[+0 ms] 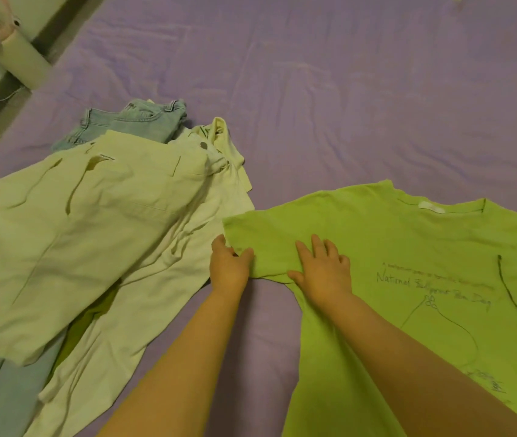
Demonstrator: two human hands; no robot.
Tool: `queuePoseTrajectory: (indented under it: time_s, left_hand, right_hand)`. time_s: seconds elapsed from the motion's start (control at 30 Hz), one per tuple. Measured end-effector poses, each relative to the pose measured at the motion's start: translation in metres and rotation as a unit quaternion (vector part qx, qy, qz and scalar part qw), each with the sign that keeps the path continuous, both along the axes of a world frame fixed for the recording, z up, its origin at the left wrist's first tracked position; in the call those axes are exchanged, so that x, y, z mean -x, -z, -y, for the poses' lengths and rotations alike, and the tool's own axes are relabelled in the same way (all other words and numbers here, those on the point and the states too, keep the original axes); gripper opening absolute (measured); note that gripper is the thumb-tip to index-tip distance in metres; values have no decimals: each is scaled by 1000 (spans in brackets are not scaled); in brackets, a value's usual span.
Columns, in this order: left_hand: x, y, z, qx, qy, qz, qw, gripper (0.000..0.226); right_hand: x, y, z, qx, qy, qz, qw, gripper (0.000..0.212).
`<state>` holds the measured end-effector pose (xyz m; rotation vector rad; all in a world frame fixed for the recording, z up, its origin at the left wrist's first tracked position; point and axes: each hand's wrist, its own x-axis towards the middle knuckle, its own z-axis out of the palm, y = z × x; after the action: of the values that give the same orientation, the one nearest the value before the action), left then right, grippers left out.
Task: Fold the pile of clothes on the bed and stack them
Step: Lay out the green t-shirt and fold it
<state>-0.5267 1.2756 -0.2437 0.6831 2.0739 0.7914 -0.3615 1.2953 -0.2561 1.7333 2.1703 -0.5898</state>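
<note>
My left hand (230,263) pinches the hem of the tee's (408,247) left sleeve (250,238), thumb on top and fingers tucked under the edge. My right hand (323,269) lies flat on the cloth near the armpit, fingers straight and spread, pinning it. Both forearms reach forward and the hands sit near each other, not touching.

Step, as I judge it: the first fold of the green tee, sleeve inward. The next move should call for lifting the sleeve across the chest while my right hand holds the fold line steady.

The tee lies face up on the purple bed (345,105), collar away from me. To my left the unfolded pile (77,231) of pale trousers; beyond it folded jeans (131,121).
</note>
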Motion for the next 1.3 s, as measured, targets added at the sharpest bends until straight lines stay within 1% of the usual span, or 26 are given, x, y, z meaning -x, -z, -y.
queuePoseTrajectory:
  time_s: [0.07, 0.13, 0.2, 0.27, 0.3, 0.33, 0.37, 0.4, 0.43, 0.47, 0.5, 0.6, 0.67, 0.7, 0.77, 0.8, 0.83, 0.87, 0.9, 0.93, 0.97, 1.03, 1.1, 1.17, 1.23, 1.3]
  left_hand:
    - [-1, 4, -7, 31, -61, 69, 995, 74]
    - [-3, 4, -10, 60, -76, 63, 993, 64]
    - [-6, -4, -9, 61, -31, 12, 998, 41]
    - [-9, -15, -7, 5, 39, -38, 999, 24]
    - [-12, -19, -7, -33, 77, -52, 995, 22]
    - [-17, -24, -9, -68, 117, -50, 990, 23]
    - [-24, -29, -12, -94, 158, -35, 982, 25]
    - [-33, -33, -15, -106, 194, -11, 975, 28]
    - [-43, -38, -17, -104, 222, 21, 969, 30]
    - [-55, -41, -19, -89, 233, 63, 966, 33]
    - [-65, -45, -20, -68, 225, 117, 965, 36]
    - [-84, -48, -18, -19, 129, 272, 953, 40]
    - [-89, -46, -16, -15, 47, 357, 933, 38]
    - [-91, -43, -16, -15, 16, 386, 922, 37]
    - [-94, -39, -16, -18, -11, 397, 918, 39]
    - [-96, -36, -16, -20, 2, 370, 929, 40]
    - [-96, -33, -16, -27, 35, 310, 950, 40]
    - [-94, -28, -18, -39, 95, 210, 972, 40]
    - [-92, -22, -19, -58, 182, 80, 978, 40]
    - [-91, -16, -21, -74, 273, -43, 958, 39]
    - [-89, -11, -23, -85, 346, -139, 924, 39]
    - [-92, -4, -29, -74, 448, -249, 855, 44]
    - [-98, 3, -33, -38, 528, -312, 789, 55]
    - [-103, 11, -35, -6, 580, -338, 741, 64]
    - [-104, 20, -33, 19, 598, -342, 725, 71]
    - [-104, 30, -29, 37, 594, -339, 728, 77]
  right_hand:
    - [2, 2, 0, -1, 9, 1, 1000, 65]
    - [-1, 0, 1, 10, 26, -25, 999, 65]
    - [-5, -6, 0, 16, 52, -70, 996, 63]
    - [-6, -15, -3, -1, 94, -143, 985, 58]
    - [-4, -21, -6, -2, 136, -204, 970, 56]
    - [-1, -29, -10, 14, 196, -284, 938, 53]
    - [3, -38, -14, 51, 269, -374, 886, 49]
    - [5, -48, -20, 102, 339, -453, 818, 43]
    - [6, -55, -26, 148, 397, -503, 753, 35]
    - [3, -59, -32, 179, 438, -525, 708, 30]
    - [-1, -62, -36, 189, 457, -526, 692, 28]
    - [-17, -55, -40, 120, 476, -484, 724, 24]
    - [-26, -49, -43, 104, 494, -473, 722, 22]
    - [-30, -46, -44, 91, 492, -461, 732, 23]
    - [-41, -42, -44, 34, 437, -391, 809, 27]
    - [-48, -40, -44, 2, 400, -358, 844, 31]
    - [-56, -38, -44, -26, 373, -340, 863, 35]
    - [-64, -36, -45, -43, 361, -338, 868, 38]
    - [-72, -33, -45, -51, 356, -335, 871, 40]
    - [-80, -30, -46, -55, 353, -331, 874, 42]
    - [-88, -27, -47, -53, 351, -328, 875, 46]
    - [-98, -19, -43, -26, 363, -355, 861, 60]
    - [-101, -12, -35, 1, 368, -379, 849, 82]
    - [-101, -2, -26, -18, 324, -342, 882, 96]
    - [-100, 4, -17, -44, 275, -287, 916, 97]
    - [-103, 8, -9, -61, 226, -223, 946, 85]
